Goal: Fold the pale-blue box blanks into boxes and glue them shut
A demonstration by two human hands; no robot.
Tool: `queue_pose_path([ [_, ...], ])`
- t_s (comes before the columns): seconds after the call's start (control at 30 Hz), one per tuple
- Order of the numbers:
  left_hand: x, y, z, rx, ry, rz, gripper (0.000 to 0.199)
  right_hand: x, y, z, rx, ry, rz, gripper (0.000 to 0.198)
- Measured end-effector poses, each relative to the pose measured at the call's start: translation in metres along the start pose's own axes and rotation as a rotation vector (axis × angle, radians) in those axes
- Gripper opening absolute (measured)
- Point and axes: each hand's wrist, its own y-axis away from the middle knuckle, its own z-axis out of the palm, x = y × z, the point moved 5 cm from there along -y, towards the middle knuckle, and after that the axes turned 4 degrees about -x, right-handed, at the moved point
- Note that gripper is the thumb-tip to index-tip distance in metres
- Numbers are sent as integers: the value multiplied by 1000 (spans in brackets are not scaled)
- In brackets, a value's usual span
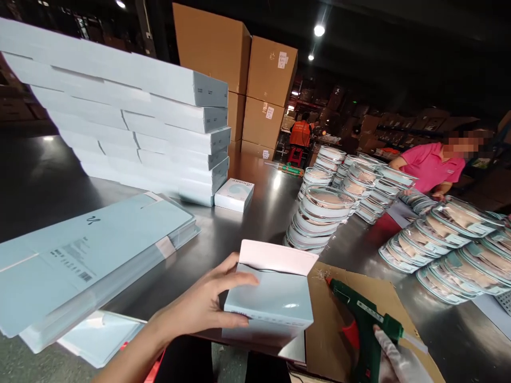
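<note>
My left hand grips a pale blue box at the table's front edge, thumb low on its near side and fingers over the top. The box's end flap stands up, pale pink on its inner face. At the lower right, my right hand, in a whitish glove, is closed on the handle of a green hot glue gun. The gun's red-orange nozzle points up and left over a cardboard sheet, with a glue stick poking out of its back. Part of the right hand lies beyond the frame.
Flat unfolded cartons lie stacked at left, before a wall of finished white boxes. A small printed box sits beside that wall. Round clear-lidded cases stand in several stacks at right, near a co-worker in pink.
</note>
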Motion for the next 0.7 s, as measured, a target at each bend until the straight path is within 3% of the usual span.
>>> queue_pose_path([
  [0.1,0,-1,-2,-12,16,3,49,-16,0,4,54,88,-31,20],
  [0.13,-1,0,-2,-6,23,10,48,-28,1,17,37,92,-100,33],
  [0.2,-2,1,-2,15,31,36,46,-59,8,60,-155,44,-356,85],
  [0.27,-4,2,3,40,28,75,44,-86,24,108,-477,-39,-648,111],
  [0.3,-5,3,7,72,41,107,43,-93,32,125,-606,-75,-748,109],
  [0.37,-9,6,13,181,110,208,51,-94,40,143,-701,-107,-832,91],
  [0.5,-18,11,23,341,196,403,72,-78,40,143,-621,109,-924,75],
  [0.6,-14,11,20,272,123,436,69,-86,45,144,-561,323,-1111,71],
  [0.7,-1,7,14,112,22,383,36,-110,52,149,-562,351,-1259,56],
])
